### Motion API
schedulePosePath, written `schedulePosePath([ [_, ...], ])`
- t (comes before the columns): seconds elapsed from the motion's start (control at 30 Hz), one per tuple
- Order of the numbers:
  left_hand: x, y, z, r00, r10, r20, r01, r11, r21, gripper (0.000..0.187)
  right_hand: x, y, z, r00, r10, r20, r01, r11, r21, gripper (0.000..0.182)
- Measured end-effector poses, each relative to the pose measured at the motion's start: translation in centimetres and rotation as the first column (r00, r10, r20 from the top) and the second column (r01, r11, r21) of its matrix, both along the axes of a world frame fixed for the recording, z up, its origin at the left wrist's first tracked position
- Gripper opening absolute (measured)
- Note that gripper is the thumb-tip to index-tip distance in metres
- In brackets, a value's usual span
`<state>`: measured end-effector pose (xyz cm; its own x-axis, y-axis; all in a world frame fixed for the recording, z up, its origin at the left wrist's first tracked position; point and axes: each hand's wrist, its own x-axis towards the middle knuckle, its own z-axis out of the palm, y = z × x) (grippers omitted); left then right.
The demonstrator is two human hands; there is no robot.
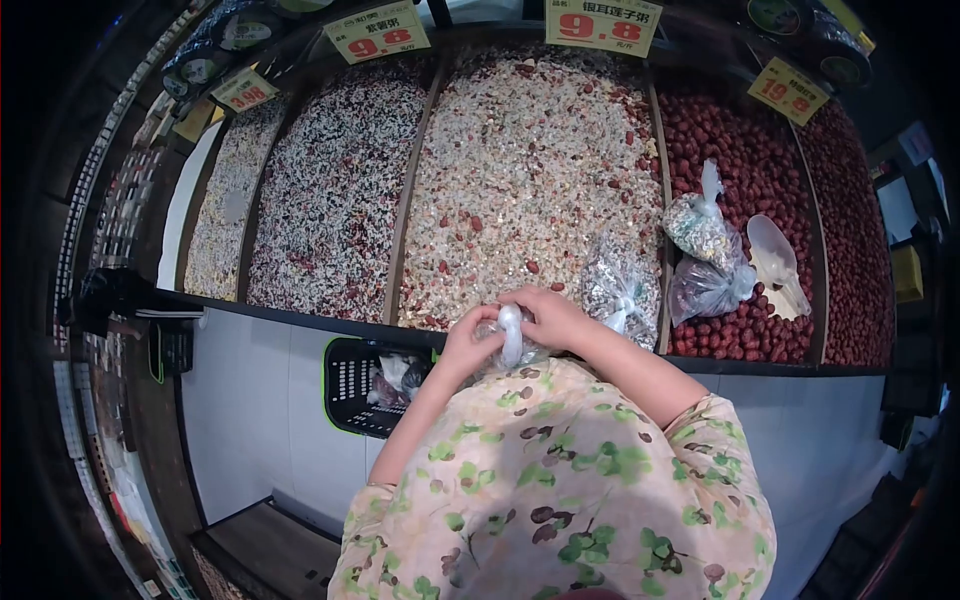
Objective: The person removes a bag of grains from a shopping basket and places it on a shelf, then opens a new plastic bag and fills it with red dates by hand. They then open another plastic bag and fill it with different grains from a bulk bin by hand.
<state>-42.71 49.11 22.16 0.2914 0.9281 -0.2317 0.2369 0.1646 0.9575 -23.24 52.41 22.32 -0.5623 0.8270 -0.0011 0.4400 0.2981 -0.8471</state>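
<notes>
At the front edge of the grain bin, my left hand (468,343) and my right hand (550,318) are both closed around a clear plastic bag (511,335). The bag's whitish twisted neck sticks up between my fingers. What the bag holds is mostly hidden by my hands and body. Just right of my right hand, a tied bag of mixed grain (618,290) lies on the pale grain mix (520,180). Two more filled bags, one of them a tied bag (697,225), lie on the red dates beside a scoop (775,265).
Wooden dividers separate the dark grain mix (335,190), the pale mix and the red dates (735,130). Price signs (603,27) stand along the back. Below the counter, left of my body, is a black basket (350,385) with bagged things inside.
</notes>
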Motion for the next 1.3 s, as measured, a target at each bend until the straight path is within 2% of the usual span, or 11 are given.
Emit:
schedulePosePath([
  [0.03,0.2,0.1,0.3,0.999,0.006,0.038,-0.004,0.998,-0.067,0.030,-0.2,0.0,-0.3,0.999,-0.035,-0.023,0.034,0.999,-0.010,0.041],
  [0.17,0.2,0.3,0.2,1.000,-0.019,0.016,0.019,1.000,-0.006,0.031,0.1,0.3,-0.3,1.000,0.001,-0.021,-0.003,0.999,-0.054,0.033],
  [0.23,0.2,0.4,0.3,0.977,-0.025,0.209,0.045,0.995,-0.090,0.030,0.2,0.3,-0.5,1.000,0.015,0.008,-0.015,1.000,-0.017,0.030],
  [0.27,0.3,0.5,0.3,0.977,-0.028,0.210,0.048,0.995,-0.089,0.030,0.2,0.3,-0.5,0.999,0.032,0.038,-0.033,0.999,0.020,0.028],
  [0.33,0.5,0.8,0.5,0.980,-0.193,-0.049,0.199,0.964,0.174,0.030,0.1,0.1,0.2,0.997,0.033,0.066,-0.037,0.997,0.063,0.025],
  [0.57,1.4,0.6,0.8,0.927,-0.225,-0.299,0.305,0.918,0.254,0.025,0.2,-0.5,0.3,0.990,0.029,0.140,-0.040,0.996,0.076,0.019],
  [0.63,1.7,0.1,0.8,0.891,-0.127,-0.436,0.306,0.877,0.370,0.024,0.1,-0.6,0.5,0.989,0.007,0.147,-0.017,0.998,0.063,0.018],
  [0.73,1.9,-0.3,0.7,0.908,-0.043,-0.416,0.256,0.843,0.472,0.023,0.3,-0.6,0.4,0.991,-0.039,0.127,0.039,0.999,0.004,0.016],
  [0.93,2.0,-0.6,2.2,0.811,0.013,-0.585,0.354,0.785,0.508,0.020,0.5,-0.2,0.2,0.996,-0.071,0.062,0.080,0.985,-0.156,0.013],
  [1.13,2.2,-0.1,0.7,0.854,0.109,-0.509,0.285,0.720,0.632,0.019,0.2,-0.7,-2.1,0.977,-0.198,-0.074,0.180,0.963,-0.199,0.014],
  [1.3,3.1,0.2,0.1,0.858,0.195,-0.475,0.165,0.771,0.615,0.016,0.3,-1.0,-1.9,0.954,-0.271,-0.128,0.230,0.937,-0.263,0.011],
])
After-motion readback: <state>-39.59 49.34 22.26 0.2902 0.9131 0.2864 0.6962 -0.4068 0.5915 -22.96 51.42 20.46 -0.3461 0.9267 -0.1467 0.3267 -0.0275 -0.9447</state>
